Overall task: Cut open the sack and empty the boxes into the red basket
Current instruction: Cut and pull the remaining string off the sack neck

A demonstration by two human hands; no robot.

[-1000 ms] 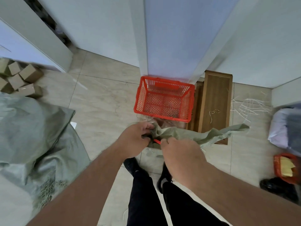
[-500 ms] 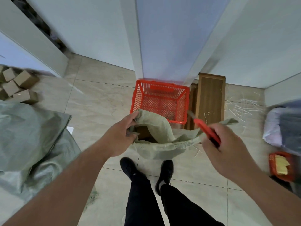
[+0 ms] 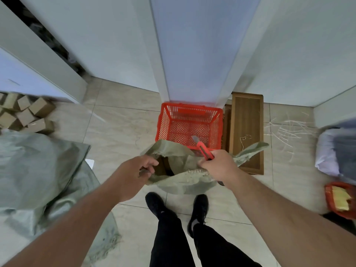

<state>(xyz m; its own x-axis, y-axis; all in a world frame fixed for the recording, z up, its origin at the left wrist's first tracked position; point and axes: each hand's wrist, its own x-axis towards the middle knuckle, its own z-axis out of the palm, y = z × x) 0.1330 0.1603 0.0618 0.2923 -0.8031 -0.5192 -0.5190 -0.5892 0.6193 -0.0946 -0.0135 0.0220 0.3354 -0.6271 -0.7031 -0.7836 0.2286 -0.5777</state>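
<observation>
sack mouth already cut open, grey-green woven plastic sack held just in front of the empty red plastic mesh basket on the tiled floor; boxes not yet tipped out, so emptying seems all left to do. left hand with fingers closed on the left edge of the mouth, right hand gripping the right edge together with a red utility knife. knife long axis pointing up and slightly left, blade toward the basket.
</observation>
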